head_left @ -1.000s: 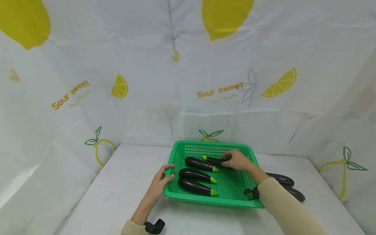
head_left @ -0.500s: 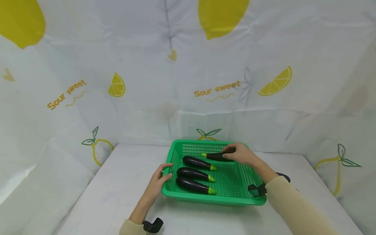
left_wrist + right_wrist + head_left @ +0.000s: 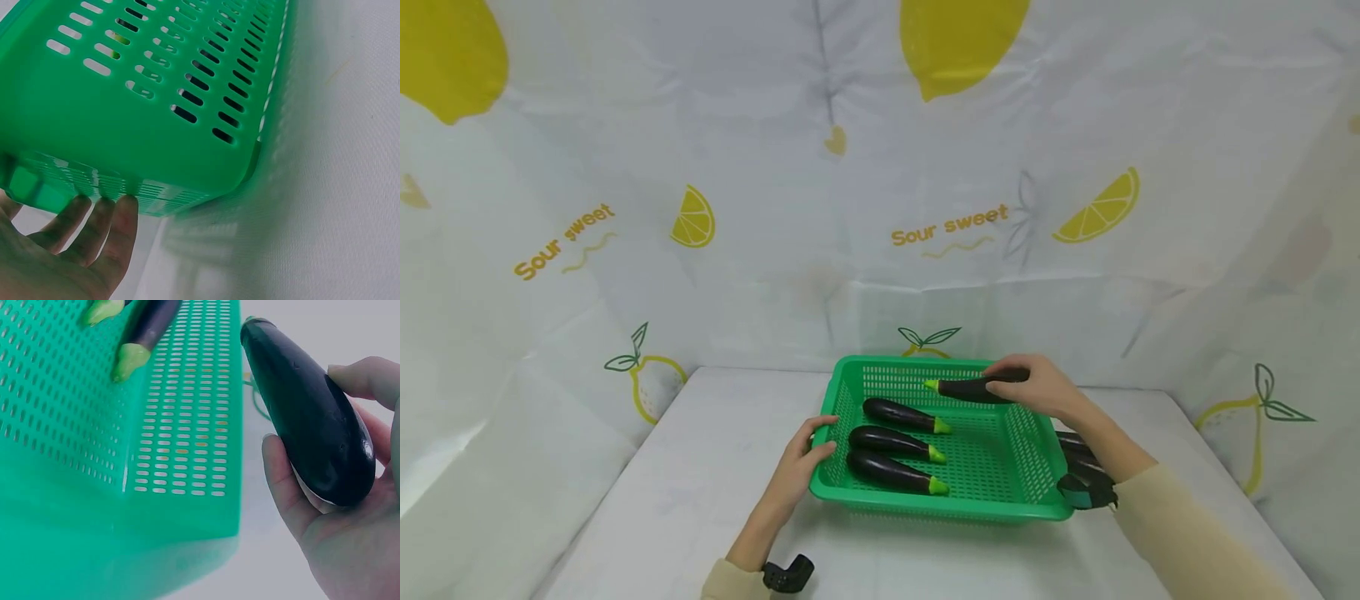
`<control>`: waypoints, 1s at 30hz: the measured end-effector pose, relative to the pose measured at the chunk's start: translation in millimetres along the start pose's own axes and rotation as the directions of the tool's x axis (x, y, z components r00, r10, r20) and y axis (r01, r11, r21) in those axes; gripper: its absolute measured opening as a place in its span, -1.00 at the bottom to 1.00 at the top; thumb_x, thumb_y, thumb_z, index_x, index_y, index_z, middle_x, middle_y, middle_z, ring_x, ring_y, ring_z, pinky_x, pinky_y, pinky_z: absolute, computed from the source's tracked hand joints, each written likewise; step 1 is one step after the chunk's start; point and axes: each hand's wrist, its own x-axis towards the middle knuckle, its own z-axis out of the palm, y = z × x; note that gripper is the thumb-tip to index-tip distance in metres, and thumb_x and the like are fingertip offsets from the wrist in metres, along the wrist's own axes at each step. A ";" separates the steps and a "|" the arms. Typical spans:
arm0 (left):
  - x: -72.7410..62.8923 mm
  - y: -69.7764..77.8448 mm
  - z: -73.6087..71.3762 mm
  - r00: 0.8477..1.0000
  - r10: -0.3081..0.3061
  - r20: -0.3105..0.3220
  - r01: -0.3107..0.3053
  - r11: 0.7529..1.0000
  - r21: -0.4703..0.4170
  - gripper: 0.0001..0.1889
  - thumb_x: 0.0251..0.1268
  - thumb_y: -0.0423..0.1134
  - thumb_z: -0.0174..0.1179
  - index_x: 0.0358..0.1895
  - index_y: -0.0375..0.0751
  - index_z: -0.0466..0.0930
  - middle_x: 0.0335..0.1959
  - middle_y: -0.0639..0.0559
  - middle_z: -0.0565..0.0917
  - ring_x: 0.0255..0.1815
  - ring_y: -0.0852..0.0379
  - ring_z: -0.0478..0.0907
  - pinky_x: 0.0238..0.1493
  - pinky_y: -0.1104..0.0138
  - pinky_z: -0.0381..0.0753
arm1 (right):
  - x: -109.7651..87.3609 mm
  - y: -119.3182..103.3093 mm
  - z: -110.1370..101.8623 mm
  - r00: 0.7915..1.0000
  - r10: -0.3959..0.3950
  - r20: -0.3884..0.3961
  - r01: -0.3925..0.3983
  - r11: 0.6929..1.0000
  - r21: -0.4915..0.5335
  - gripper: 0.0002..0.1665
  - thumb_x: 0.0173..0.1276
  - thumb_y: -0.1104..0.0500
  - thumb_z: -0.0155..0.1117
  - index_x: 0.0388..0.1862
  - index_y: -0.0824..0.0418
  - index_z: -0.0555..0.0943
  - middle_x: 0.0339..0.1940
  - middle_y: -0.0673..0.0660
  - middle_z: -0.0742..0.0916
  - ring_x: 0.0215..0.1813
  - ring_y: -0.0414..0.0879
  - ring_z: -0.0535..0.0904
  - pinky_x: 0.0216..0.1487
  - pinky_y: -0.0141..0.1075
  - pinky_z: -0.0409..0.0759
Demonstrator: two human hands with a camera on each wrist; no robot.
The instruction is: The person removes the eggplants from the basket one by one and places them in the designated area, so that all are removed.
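A green plastic basket (image 3: pixel 955 512) with slotted walls stands on the table. My left hand (image 3: pixel 797 462) grips its left side at the rim; in the left wrist view several fingertips (image 3: pixel 128 209) touch the outer wall. My right hand (image 3: pixel 1045 390) holds a dark purple eggplant (image 3: pixel 972 390) over the basket's back right part, its green stem end pointing left. From the right wrist view, thumb and fingers lie around the thick end of this eggplant (image 3: pixel 306 419). Three more eggplants (image 3: pixel 891 472) lie in the basket's left half, stem ends to the right.
Outside the basket on the right, dark eggplants (image 3: pixel 1072 446) lie on the white tabletop (image 3: pixel 662 483), partly hidden by my right forearm. A white sheet printed with lemons (image 3: pixel 790 217) rises behind and at both sides.
My right hand has lifted the eggplant from the basket's bottom, up and slightly to the right. The left hand stays on the basket's left side. The head view has shifted slightly.
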 end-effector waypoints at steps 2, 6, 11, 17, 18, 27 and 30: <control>0.1 -0.2 0.0 1.000 -0.001 -0.003 0.001 1.000 0.002 -0.59 0.54 -0.26 0.10 0.39 -0.11 0.45 0.50 -0.17 0.33 0.46 -0.19 0.30 0.35 -0.09 0.28 | -6.2 0.3 -4.3 1.000 0.005 -0.020 -0.005 1.000 0.012 -0.61 0.46 0.01 0.32 0.10 0.24 0.71 0.12 0.22 0.70 0.15 0.17 0.59 0.05 0.01 0.57; 0.2 -0.9 -0.9 1.000 -0.004 -0.007 0.004 1.000 -0.002 -0.60 0.54 -0.22 0.12 0.37 -0.06 0.47 0.51 -0.15 0.32 0.49 -0.19 0.27 0.37 -0.11 0.25 | -20.7 -0.7 -13.6 0.999 0.014 -0.042 -0.013 0.999 0.034 -0.58 0.47 -0.01 0.32 0.13 0.24 0.69 0.17 0.23 0.68 0.28 0.24 0.51 0.18 0.17 0.49; -0.1 -0.3 -1.1 1.000 0.004 0.002 -0.004 1.000 -0.002 -0.58 0.54 -0.19 0.12 0.39 -0.08 0.44 0.53 -0.17 0.28 0.52 -0.22 0.21 0.39 -0.17 0.22 | -38.4 -0.2 -24.2 0.997 0.012 -0.074 -0.008 0.999 0.043 -0.58 0.48 -0.01 0.31 0.15 0.22 0.69 0.18 0.22 0.68 0.27 0.22 0.51 0.17 0.18 0.48; -0.6 -0.4 -0.4 1.000 -0.004 0.002 0.004 1.000 -0.004 -0.59 0.55 -0.19 0.12 0.39 -0.07 0.45 0.54 -0.18 0.27 0.53 -0.23 0.19 0.39 -0.18 0.21 | -61.0 4.0 -33.7 0.992 0.040 -0.120 -0.039 0.999 0.013 -0.63 0.48 -0.03 0.32 0.15 0.10 0.69 0.16 0.11 0.68 0.10 -0.16 0.54 0.03 -0.13 0.55; -0.6 -0.4 -0.4 1.000 -0.004 0.002 0.004 1.000 -0.003 -0.59 0.55 -0.19 0.12 0.39 -0.06 0.45 0.54 -0.18 0.27 0.54 -0.23 0.18 0.40 -0.19 0.20 | -64.7 4.9 -35.1 0.991 0.039 -0.130 -0.039 0.999 0.003 -0.63 0.48 -0.02 0.32 0.15 0.10 0.69 0.15 0.10 0.68 0.08 -0.21 0.53 0.01 -0.16 0.54; -0.1 -1.2 -0.1 1.000 -0.004 0.001 0.004 1.000 0.001 -0.59 0.55 -0.19 0.11 0.39 -0.06 0.44 0.54 -0.17 0.26 0.54 -0.24 0.19 0.39 -0.19 0.22 | -96.1 15.9 -47.2 0.972 0.049 -0.229 -0.066 0.995 -0.069 -0.63 0.45 -0.02 0.36 0.13 0.10 0.71 0.09 0.00 0.71 0.02 -0.48 0.48 -0.06 -0.38 0.50; 0.3 -1.4 -0.1 1.000 -0.007 0.001 0.007 1.000 0.001 -0.59 0.56 -0.20 0.10 0.39 -0.06 0.44 0.54 -0.16 0.27 0.50 -0.22 0.24 0.37 -0.15 0.26 | -106.0 22.3 -50.4 0.966 0.042 -0.255 -0.062 0.995 -0.072 -0.65 0.44 0.02 0.37 0.13 0.11 0.71 0.07 -0.15 0.70 0.05 -0.54 0.45 -0.03 -0.46 0.46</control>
